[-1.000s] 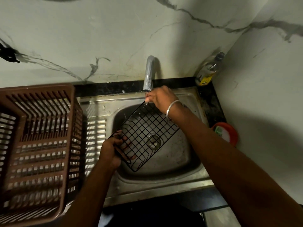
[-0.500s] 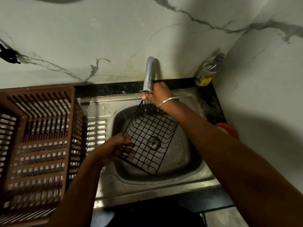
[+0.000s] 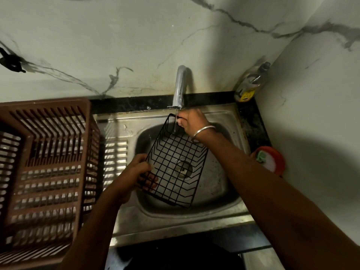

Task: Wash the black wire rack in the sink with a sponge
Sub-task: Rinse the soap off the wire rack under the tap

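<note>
- My right grip [image 3: 191, 121] shows only its back, at the back of the sink [image 3: 175, 221] just under the tap [image 3: 180, 86]. Its fingers curl over the far rim of the rack [image 3: 175, 162], but the fingertips are hidden.
- A thin line of water [image 3: 176, 113] drops from the tap past that rim. I cannot make out where it lands.
- The crate [image 3: 44, 172] left of the sink's bowl is blurred and cut off by the picture's left and lower edges.
- The orange dish [image 3: 272, 160] right of the sink holds something green and something white, both too small to name. My right forearm [image 3: 253, 172] covers its near edge.
- The bottle [image 3: 251, 82] stands at the sink's back right corner, and its label is unreadable.
- The brown slatted crate stands over the sink's draining board and hides most of it.
- A black tabletop [image 3: 126, 105] strip runs behind the sink, below the marbled wall.
- A metal bangle [image 3: 203, 130] circles my right wrist above the bowl.
- My left grip [image 3: 136, 172] is closed round the rack's left edge, thumb on top and fingers showing through the grid from beneath.
- The rack hangs tilted over the sink's bowl, far end raised to the tap and near end low. I cannot tell whether it touches the bottom.
- It is black wire in a square grid with shallow upturned sides, and the drain [image 3: 183, 169] shows through it.
</note>
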